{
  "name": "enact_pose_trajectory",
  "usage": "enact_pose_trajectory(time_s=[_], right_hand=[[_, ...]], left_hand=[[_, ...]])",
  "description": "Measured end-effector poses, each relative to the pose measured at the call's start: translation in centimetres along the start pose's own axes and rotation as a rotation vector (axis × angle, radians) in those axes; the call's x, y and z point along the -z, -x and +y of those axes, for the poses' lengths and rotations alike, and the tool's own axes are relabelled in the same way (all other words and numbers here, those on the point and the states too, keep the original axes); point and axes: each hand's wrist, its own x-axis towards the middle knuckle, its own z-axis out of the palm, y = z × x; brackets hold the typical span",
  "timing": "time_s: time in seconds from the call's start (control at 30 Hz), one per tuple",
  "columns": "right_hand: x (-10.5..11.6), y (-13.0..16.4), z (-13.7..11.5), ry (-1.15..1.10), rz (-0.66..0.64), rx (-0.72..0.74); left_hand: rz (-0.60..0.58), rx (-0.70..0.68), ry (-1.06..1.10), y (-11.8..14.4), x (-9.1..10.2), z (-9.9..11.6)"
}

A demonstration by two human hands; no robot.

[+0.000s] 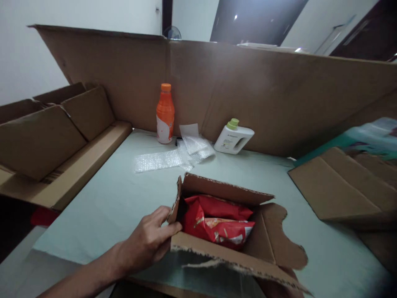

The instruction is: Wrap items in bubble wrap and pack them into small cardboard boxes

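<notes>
An open cardboard box (265,227) with torn flaps is in front of me, tilted so its inside shows. Red shiny snack packets (217,229) lie within it. My left hand (151,234) pinches the box's left edge, thumb over the near corner and fingers along the outside. Part of my right hand (281,285) shows under the near right flap at the bottom of the view, against the box; its fingers are hidden. Whether the box rests on the table or is held up, I cannot tell.
On the pale green table cover (114,198) stand an orange bottle (165,116) and a white jug with a green cap (232,138), with bubble wrap (161,160) between them. Cardboard boxes flank it at left (40,140) and right (335,186). A tall cardboard panel (263,95) stands behind.
</notes>
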Motion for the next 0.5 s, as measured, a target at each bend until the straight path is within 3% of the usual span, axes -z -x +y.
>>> enact_pose_trajectory(time_s=[0.13, 0.23, 0.33, 0.4, 0.5], right_hand=[[2.5, -1.7, 0.9, 0.048, 0.056, 0.008], [1.8, -5.5, 1.4, 0.060, 0.168, 0.009], [0.7, -9.2, 1.7, 0.011, 0.199, -0.027], [0.2, -10.7, 1.9, -0.036, 0.206, -0.048], [-0.2, -11.2, 2.3, -0.108, 0.200, -0.072]], left_hand=[[-0.013, 0.006, 0.022, -4.4, -2.9, -2.6], [0.018, 0.032, 0.039, -7.8, -4.8, -5.0], [0.045, 0.057, 0.036, -10.3, -6.0, -6.8], [0.056, 0.062, 0.032, -10.7, -6.4, -7.2], [0.115, 0.061, 0.068, -9.2, -6.4, -7.4]])
